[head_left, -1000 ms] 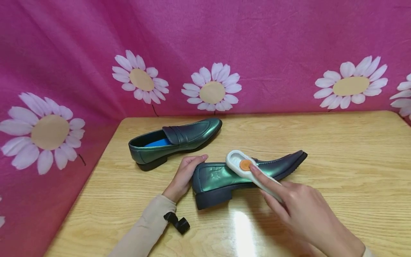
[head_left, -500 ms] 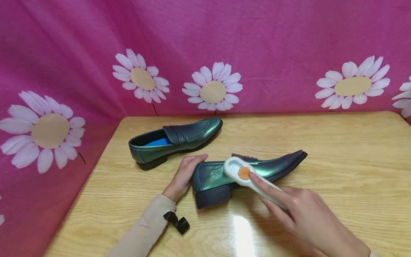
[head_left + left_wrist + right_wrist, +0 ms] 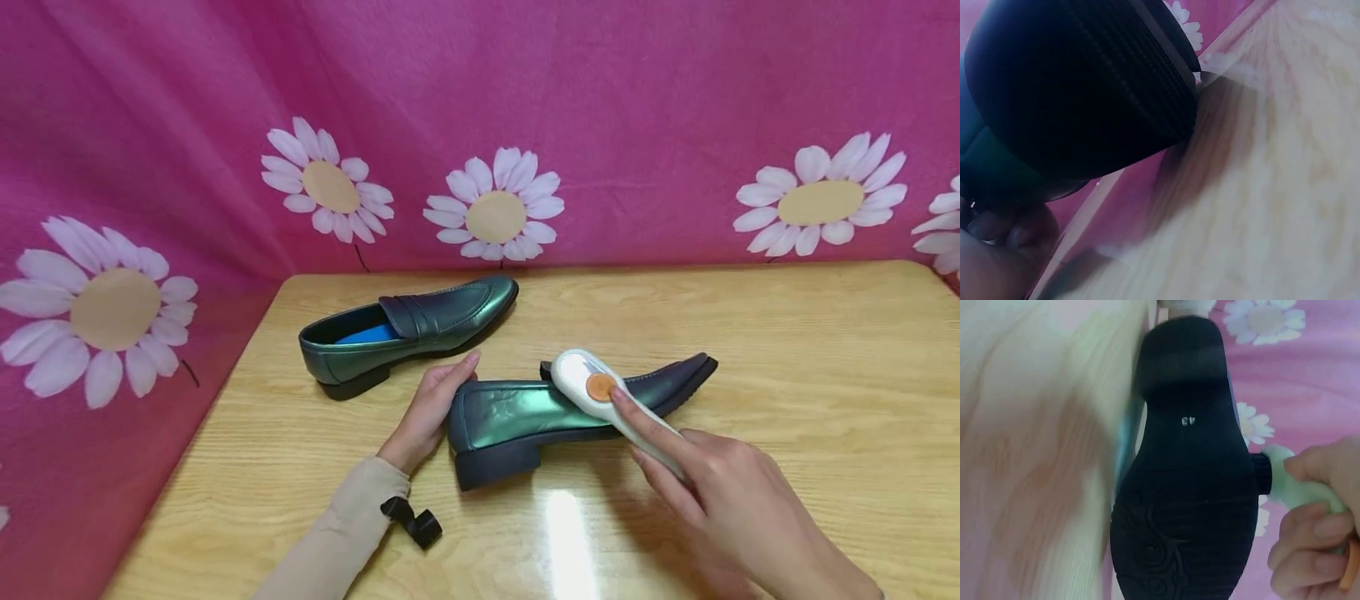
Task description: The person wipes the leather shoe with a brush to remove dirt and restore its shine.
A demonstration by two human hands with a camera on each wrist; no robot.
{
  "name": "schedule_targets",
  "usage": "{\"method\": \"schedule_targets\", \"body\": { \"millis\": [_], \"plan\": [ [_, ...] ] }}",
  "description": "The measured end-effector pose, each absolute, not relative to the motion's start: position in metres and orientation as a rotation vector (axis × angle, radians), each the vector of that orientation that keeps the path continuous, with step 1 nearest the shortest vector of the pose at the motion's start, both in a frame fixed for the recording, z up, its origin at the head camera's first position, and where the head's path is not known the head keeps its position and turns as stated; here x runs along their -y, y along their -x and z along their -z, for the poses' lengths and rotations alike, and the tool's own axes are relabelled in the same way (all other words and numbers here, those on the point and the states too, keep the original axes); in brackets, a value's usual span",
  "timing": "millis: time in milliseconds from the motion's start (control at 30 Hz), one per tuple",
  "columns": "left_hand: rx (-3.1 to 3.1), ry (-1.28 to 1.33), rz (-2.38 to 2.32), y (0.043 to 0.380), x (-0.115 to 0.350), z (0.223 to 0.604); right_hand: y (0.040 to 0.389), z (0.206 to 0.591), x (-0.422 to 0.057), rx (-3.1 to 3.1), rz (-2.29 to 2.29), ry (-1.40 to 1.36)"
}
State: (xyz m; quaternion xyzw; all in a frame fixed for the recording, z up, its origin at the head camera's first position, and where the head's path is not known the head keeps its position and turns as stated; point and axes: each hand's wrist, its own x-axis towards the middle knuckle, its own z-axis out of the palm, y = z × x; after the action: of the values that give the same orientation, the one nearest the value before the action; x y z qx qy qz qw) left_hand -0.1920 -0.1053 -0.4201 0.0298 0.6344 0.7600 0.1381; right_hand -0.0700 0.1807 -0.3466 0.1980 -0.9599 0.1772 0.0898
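A dark green loafer (image 3: 506, 412) is tilted on its side, its heel to the left and toe to the right. My left hand (image 3: 426, 412) grips it at the heel end, thumb near the opening's edge and fingers mostly hidden behind. In my right hand (image 3: 738, 492) is a white-handled brush (image 3: 576, 373), its index finger on an orange button (image 3: 600, 387). The brush head lies over the loafer's side, near the strap. Dark bristles (image 3: 1262, 474) show beside the black sole (image 3: 1188, 462) in the right wrist view.
A matching loafer (image 3: 450, 312) with a blue insole stands upright behind, to the left, on the wooden table (image 3: 810, 350). A black strap (image 3: 412, 522) hangs by the left sleeve (image 3: 348, 521). Pink flowered cloth (image 3: 637, 100) hangs behind the table.
The brush first slid slightly down and towards the heel, then moved up and right towards the toe. The held loafer and my left hand have stayed nearly in place.
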Motion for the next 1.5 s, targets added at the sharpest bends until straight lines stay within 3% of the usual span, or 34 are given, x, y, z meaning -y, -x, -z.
{"method": "schedule_targets", "body": {
  "millis": [700, 1000, 1167, 1300, 1500],
  "plan": [
    [-1.925, -0.137, -2.184, 0.193, 0.105, 0.422, 0.078, 0.346, -0.199, 2.719, -0.495, -0.655],
    [-2.614, -0.763, -1.934, 0.193, 0.106, 0.418, 0.066, 0.347, -0.190, 2.812, -0.540, -0.670],
    [-2.826, -0.918, -1.632, 0.184, 0.097, 0.400, 0.063, 0.347, -0.186, 2.829, -0.542, -0.733],
    [-2.884, -0.799, -1.607, 0.175, 0.086, 0.393, 0.064, 0.345, -0.186, 2.889, -0.557, -0.717],
    [-2.668, -0.518, -1.935, 0.175, 0.082, 0.397, 0.061, 0.342, -0.187, 2.812, -0.524, -0.701]
  ]
}}
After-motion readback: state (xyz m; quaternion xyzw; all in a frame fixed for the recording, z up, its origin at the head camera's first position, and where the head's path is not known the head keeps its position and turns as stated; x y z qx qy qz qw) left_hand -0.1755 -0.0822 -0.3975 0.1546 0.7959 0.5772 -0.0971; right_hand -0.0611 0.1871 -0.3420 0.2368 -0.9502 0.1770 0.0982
